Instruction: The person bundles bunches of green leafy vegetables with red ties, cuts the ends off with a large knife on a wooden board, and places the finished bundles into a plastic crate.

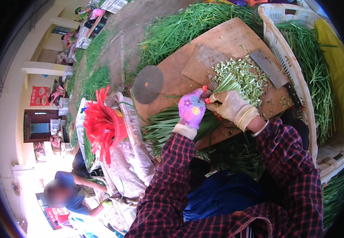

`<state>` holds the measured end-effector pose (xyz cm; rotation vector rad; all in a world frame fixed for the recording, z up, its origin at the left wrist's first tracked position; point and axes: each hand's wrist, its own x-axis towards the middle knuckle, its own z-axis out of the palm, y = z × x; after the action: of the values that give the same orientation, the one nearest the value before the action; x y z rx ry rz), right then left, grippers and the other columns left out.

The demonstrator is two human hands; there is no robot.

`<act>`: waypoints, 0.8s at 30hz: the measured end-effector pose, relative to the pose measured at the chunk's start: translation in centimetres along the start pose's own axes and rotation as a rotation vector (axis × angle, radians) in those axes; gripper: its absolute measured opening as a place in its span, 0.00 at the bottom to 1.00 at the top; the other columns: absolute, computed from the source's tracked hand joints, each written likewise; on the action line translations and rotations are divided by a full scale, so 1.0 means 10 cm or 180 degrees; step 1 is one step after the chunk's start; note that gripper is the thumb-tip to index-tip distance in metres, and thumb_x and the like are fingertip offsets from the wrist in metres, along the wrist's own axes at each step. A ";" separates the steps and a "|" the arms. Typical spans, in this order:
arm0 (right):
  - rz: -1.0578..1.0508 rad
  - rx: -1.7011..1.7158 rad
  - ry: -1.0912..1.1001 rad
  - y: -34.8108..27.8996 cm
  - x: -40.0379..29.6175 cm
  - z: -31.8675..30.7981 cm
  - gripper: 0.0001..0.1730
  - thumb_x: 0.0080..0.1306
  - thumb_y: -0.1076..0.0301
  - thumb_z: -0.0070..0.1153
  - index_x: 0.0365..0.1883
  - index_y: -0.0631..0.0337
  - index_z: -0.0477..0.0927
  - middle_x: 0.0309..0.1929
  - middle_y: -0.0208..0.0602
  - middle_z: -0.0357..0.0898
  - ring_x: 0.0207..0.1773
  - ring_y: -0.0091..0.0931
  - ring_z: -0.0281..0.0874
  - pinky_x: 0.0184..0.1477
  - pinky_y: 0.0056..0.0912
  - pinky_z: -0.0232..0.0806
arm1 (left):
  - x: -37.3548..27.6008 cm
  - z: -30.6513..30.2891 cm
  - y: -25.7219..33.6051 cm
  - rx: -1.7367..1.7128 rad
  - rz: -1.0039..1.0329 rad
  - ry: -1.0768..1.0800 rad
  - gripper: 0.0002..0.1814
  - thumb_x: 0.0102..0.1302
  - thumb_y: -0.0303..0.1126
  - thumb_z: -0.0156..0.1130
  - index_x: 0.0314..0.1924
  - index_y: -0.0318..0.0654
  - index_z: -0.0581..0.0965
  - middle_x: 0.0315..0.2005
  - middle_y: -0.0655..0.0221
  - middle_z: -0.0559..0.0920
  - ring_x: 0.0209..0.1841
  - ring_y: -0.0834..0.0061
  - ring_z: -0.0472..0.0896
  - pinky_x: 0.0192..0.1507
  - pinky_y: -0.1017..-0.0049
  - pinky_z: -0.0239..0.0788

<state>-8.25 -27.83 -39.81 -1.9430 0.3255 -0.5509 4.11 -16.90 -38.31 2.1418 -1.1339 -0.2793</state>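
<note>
A wooden board (169, 68) lies before me, bearing a bundle of long green leafy stalks (166, 125) with pale cut ends. My left hand (192, 108), in a purple flowered glove, grips one end of a red tie (204, 88) above the bundle. The tie's other end is pinched in my right hand (228, 105), which wears a pale rubber glove. Part of the tie passes behind my fingers. Beyond the right hand, chopped stem pieces (249, 80) are heaped beside a cleaver (268, 68) with a black handle. A dark round disc (148, 84) rests on the board's left part.
Red strips (100, 125) fill a red container at left. A white plastic crate (291, 56) with green stalks stands at right. More stalks (172, 35) are piled behind the board. A person (79, 190) in blue works at lower left; several others sit farther off.
</note>
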 end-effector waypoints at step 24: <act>-0.0871 -0.1143 -0.0013 0.06 0.10 0.05 0.09 0.59 0.64 0.61 0.30 0.60 0.78 0.31 0.42 0.78 0.40 0.43 0.78 0.43 0.43 0.70 | -0.45 0.47 -0.13 -0.0198 0.0130 0.1104 0.10 0.58 0.22 0.62 0.41 0.37 0.78 0.40 0.56 0.80 0.44 0.53 0.79 0.47 0.63 0.71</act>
<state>-7.13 -28.17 -40.25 -2.3559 0.1626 -0.7023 0.03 -15.08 -43.21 2.0119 -0.9523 0.0744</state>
